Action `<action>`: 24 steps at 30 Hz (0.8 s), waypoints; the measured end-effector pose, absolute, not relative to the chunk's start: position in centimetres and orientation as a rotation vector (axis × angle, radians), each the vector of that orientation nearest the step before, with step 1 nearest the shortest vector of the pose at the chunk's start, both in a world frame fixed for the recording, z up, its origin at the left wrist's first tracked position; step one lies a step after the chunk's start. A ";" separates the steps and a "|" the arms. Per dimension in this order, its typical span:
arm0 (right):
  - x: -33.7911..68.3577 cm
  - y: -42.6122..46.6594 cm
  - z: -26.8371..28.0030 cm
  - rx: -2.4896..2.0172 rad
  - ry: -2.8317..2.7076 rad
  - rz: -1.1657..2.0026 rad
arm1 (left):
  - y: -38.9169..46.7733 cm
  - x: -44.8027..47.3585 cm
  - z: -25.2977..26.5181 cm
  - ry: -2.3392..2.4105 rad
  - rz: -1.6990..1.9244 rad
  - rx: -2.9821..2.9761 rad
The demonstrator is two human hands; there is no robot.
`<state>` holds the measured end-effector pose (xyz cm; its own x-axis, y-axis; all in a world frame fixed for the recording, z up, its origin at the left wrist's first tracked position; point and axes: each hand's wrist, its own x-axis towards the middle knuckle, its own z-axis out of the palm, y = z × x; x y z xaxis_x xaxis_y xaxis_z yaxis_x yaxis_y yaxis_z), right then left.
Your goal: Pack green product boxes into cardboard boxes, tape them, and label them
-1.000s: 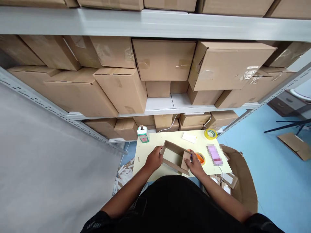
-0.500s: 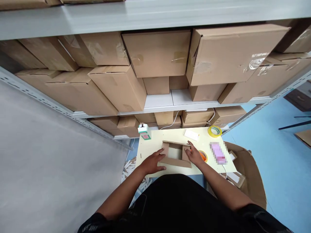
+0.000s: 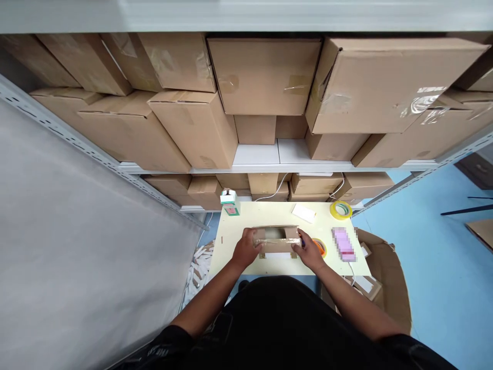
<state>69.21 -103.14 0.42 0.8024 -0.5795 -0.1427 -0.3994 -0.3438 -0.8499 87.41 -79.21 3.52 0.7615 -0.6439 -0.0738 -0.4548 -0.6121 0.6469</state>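
Note:
A small cardboard box (image 3: 278, 246) with its top open is between my hands over the pale table (image 3: 231, 257). Clear tape shines along its near side, and a white label shows below that. My left hand (image 3: 246, 249) grips the box's left end, fingers behind and thumb in front. At the right end my right hand (image 3: 309, 252) holds it the same way. An orange roll of tape (image 3: 319, 247) lies just right of my right hand, partly hidden by it.
On the table stand a white-green carton (image 3: 230, 203), a white flat box (image 3: 304, 213), a yellow tape roll (image 3: 341, 209) and a blurred pink phone-like item (image 3: 344, 244). Shelves with cardboard boxes (image 3: 265, 77) rise behind. A large open carton (image 3: 389, 288) sits at right.
The box has been tipped so its taped, labelled near side shows. My left hand has gone from resting open beside it to gripping its left end.

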 end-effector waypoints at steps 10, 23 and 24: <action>71.0 -100.5 -0.7 -2.001 0.749 -0.169 | -80.0 90.2 2.7 -1.280 -0.372 2.286; 74.1 -102.3 0.2 -1.876 0.820 -0.101 | -81.4 92.6 -0.1 -1.029 -0.334 2.225; 74.3 -102.2 0.2 -1.864 0.854 -0.100 | -81.8 92.7 -0.1 -0.926 -0.324 2.228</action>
<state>74.34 -102.17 0.19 0.7434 -0.5959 -0.3037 -0.5096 -0.2106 -0.8343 92.67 -81.77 -0.08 0.7141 -0.6993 0.0329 -0.5265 -0.5054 0.6837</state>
